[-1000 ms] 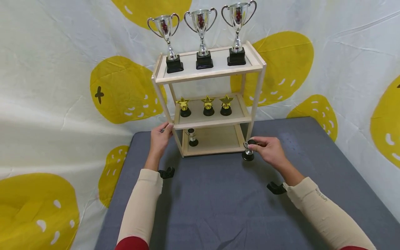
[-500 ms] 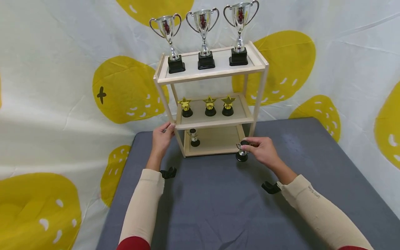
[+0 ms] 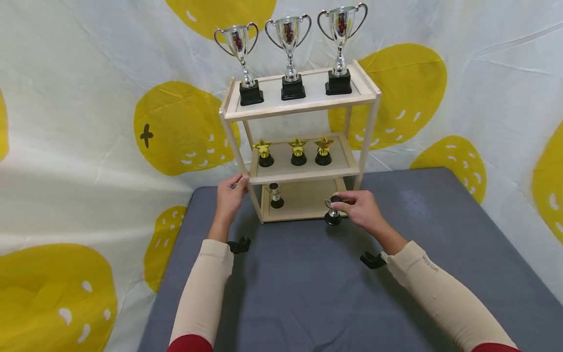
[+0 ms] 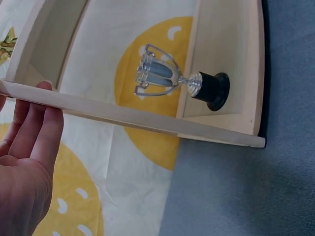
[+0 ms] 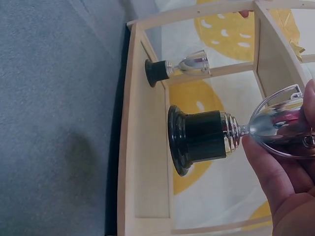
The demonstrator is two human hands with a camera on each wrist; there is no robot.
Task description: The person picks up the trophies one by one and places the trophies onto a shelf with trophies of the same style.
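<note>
My right hand (image 3: 362,210) pinches a small silver trophy cup (image 3: 333,218) with a round black base by its cup. It hangs upright before the bottom shelf's right front edge; in the right wrist view its base (image 5: 202,136) is apart from the bottom shelf (image 5: 147,187). My left hand (image 3: 228,199) grips the left front post of the wooden rack (image 3: 308,174) near the middle shelf; the left wrist view shows fingers against that post (image 4: 123,116). A matching small trophy (image 3: 276,199) stands at the left of the bottom shelf.
Three gold star trophies (image 3: 298,155) line the middle shelf. Three large two-handled silver cups (image 3: 292,87) stand on top. The rack stands on a grey cloth-covered table (image 3: 290,283), in front of a white and yellow patterned curtain (image 3: 176,129).
My right hand has moved left with the small trophy, from beside the rack's right front post to in front of the bottom shelf. My left hand stays on the post.
</note>
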